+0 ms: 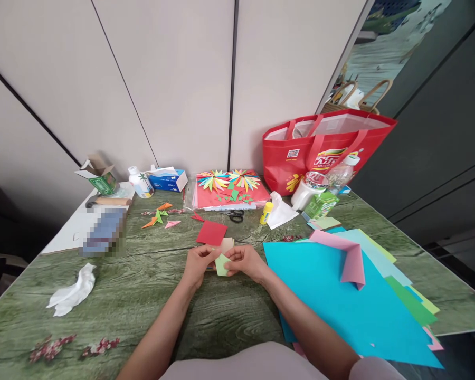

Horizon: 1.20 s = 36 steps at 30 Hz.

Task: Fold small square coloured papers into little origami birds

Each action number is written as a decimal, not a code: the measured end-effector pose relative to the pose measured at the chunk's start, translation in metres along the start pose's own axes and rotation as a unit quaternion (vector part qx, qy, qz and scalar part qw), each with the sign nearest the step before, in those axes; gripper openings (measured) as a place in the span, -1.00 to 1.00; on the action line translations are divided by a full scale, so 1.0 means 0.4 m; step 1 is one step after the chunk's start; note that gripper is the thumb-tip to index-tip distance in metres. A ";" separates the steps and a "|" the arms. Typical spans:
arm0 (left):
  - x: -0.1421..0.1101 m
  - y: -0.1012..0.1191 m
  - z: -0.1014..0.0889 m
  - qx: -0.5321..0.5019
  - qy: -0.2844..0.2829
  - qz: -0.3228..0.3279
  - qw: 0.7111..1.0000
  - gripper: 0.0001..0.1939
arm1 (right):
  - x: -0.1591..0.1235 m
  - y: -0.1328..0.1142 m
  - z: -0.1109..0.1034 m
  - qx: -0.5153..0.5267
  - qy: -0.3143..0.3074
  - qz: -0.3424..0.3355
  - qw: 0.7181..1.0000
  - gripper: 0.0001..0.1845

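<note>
Near the middle of the table, a small light green piece of folded paper (221, 265) is pinched between both hands. My left hand (198, 262) has its thumb and fingers closed on the paper's left upper edge. On the right side, my right hand (246, 260) grips the same paper with its fingertips. Just behind the hands lies a red paper square (211, 232), with beige paper (227, 244) beside it, partly covered by the fingers.
Colored sheets topped by a large blue sheet (320, 285) spread at right. Folded paper pieces (158, 217) lie left. Black scissors (236, 216), a glue stick (266, 213) and a red board (229, 198) with paper fans sit behind. A red bag (293, 163) stands back right.
</note>
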<state>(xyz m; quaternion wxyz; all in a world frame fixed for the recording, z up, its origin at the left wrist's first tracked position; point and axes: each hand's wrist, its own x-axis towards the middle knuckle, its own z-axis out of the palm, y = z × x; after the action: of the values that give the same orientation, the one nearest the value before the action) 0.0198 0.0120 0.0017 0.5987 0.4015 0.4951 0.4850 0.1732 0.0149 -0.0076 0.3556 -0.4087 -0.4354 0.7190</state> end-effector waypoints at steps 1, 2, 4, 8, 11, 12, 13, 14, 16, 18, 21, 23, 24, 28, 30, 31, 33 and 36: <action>0.000 0.001 -0.001 -0.007 -0.001 -0.003 1.000 -0.78 | -0.001 -0.001 0.001 -0.004 -0.001 -0.003 1.000 -0.65; 0.000 0.001 -0.001 -0.012 -0.003 -0.007 1.000 -0.77 | -0.001 -0.002 0.002 -0.007 -0.002 -0.005 1.000 -0.65; 0.000 0.003 -0.001 -0.017 -0.006 -0.009 1.000 -0.76 | -0.001 -0.002 0.004 -0.012 0.001 -0.009 1.000 -0.64; -0.003 0.006 0.002 0.006 -0.032 -0.009 0.999 -0.77 | 0.002 0.001 0.005 -0.006 0.021 -0.007 1.000 -0.65; -0.006 0.005 0.006 0.054 -0.049 -0.006 0.997 -0.74 | 0.004 0.005 0.000 0.004 0.025 0.001 1.000 -0.63; -0.006 0.003 0.007 0.065 -0.044 -0.001 0.997 -0.73 | 0.004 0.007 -0.003 0.009 0.023 0.005 1.000 -0.62; -0.005 0.002 0.007 0.073 -0.036 0.005 0.997 -0.72 | 0.004 0.008 -0.005 0.014 0.019 0.007 1.000 -0.60; -0.004 0.000 0.006 0.077 -0.028 0.011 0.997 -0.71 | 0.004 0.010 -0.007 0.022 0.013 0.009 1.000 -0.59; -0.002 -0.004 0.003 0.080 -0.020 0.017 0.996 -0.72 | 0.005 0.011 -0.011 0.037 0.001 0.008 0.999 -0.59; 0.000 -0.005 0.000 0.078 -0.015 0.018 0.997 -0.72 | 0.005 0.011 -0.012 0.049 -0.009 0.006 0.999 -0.60; 0.000 -0.004 -0.001 0.070 -0.014 0.013 0.997 -0.73 | 0.005 0.010 -0.010 0.055 -0.014 0.002 0.998 -0.64; -0.001 -0.002 -0.001 0.067 -0.016 0.014 0.998 -0.74 | 0.004 0.009 -0.007 0.049 -0.013 -0.001 0.999 -0.64; -0.002 -0.001 0.000 0.066 -0.018 0.016 0.998 -0.73 | 0.004 0.009 -0.005 0.043 -0.009 -0.002 0.999 -0.63; -0.004 -0.003 0.004 0.035 -0.021 0.001 0.999 -0.74 | 0.003 0.007 0.004 0.017 0.015 -0.016 1.000 -0.62; -0.005 -0.005 0.007 -0.010 -0.018 -0.024 1.000 -0.75 | 0.002 0.003 0.008 0.001 0.015 -0.029 0.999 -0.63; -0.005 -0.005 0.008 -0.038 -0.019 -0.036 0.998 -0.75 | 0.002 0.000 0.009 -0.006 0.011 -0.036 0.999 -0.64; -0.006 -0.005 0.010 -0.085 -0.029 -0.059 0.994 -0.75 | 0.000 -0.004 0.011 -0.012 0.003 -0.048 0.999 -0.67; -0.007 -0.002 0.012 -0.093 -0.044 -0.072 0.992 -0.76 | -0.002 -0.005 0.010 0.003 0.001 -0.049 0.999 -0.68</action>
<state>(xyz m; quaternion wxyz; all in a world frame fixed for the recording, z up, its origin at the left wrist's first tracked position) 0.0244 0.0092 0.0023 0.6882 0.3276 0.4489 0.4665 0.1704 0.0138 -0.0045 0.3917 -0.3864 -0.4524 0.7019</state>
